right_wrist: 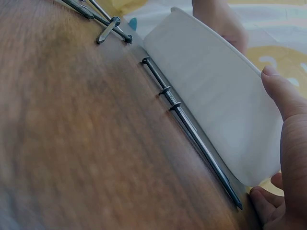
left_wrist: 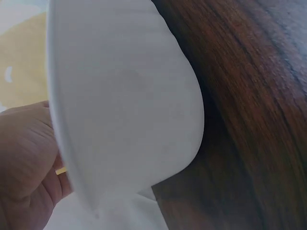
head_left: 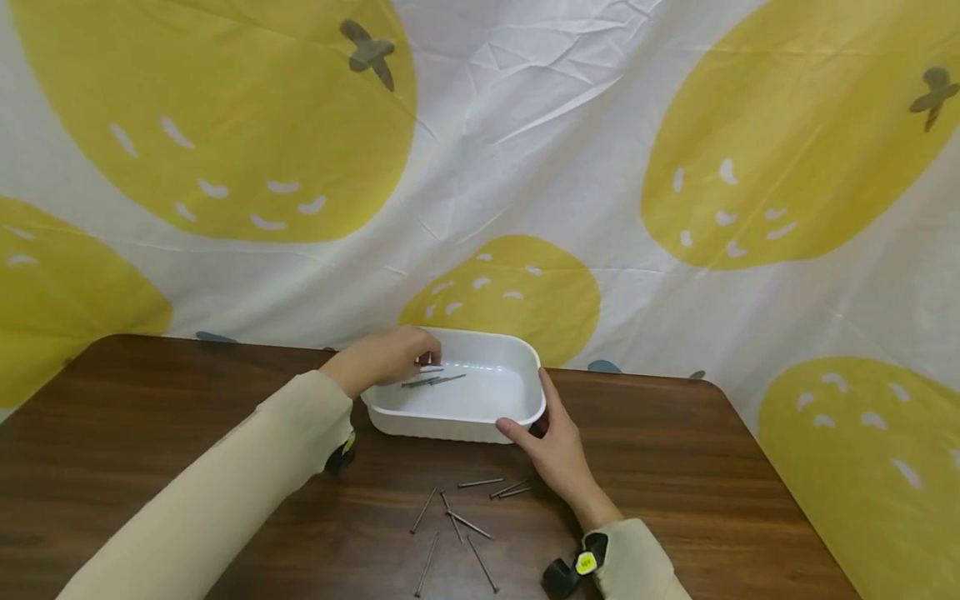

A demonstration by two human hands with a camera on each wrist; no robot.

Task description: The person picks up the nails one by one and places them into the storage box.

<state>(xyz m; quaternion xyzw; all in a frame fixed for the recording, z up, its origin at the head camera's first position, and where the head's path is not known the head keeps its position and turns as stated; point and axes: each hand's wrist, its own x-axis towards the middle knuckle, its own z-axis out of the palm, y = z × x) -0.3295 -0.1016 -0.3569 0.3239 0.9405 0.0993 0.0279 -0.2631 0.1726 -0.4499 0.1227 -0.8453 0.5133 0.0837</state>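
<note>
A white rectangular tray [head_left: 480, 429] stands on the wooden table, several metal nails [head_left: 435, 381] lying at the left of its floor. My left hand [head_left: 390, 354] reaches over the tray's left rim, fingers bent down inside. One nail [head_left: 432, 370] shows right at its fingertips; I cannot tell whether they pinch it. In the left wrist view, the tray wall [left_wrist: 124, 96] hides most of the left fingers. My right hand [head_left: 558, 450] grips the tray's right front corner, thumb on the rim and fingers along the side. The right wrist view shows that thumb [right_wrist: 278, 91] at the rim.
Several loose nails [head_left: 468, 525] lie scattered on the table [head_left: 675, 483] in front of the tray. In the right wrist view some nails [right_wrist: 192, 129] lie close along the tray's front wall. A white cloth with yellow fruit shapes [head_left: 465, 183] hangs behind the table's back edge.
</note>
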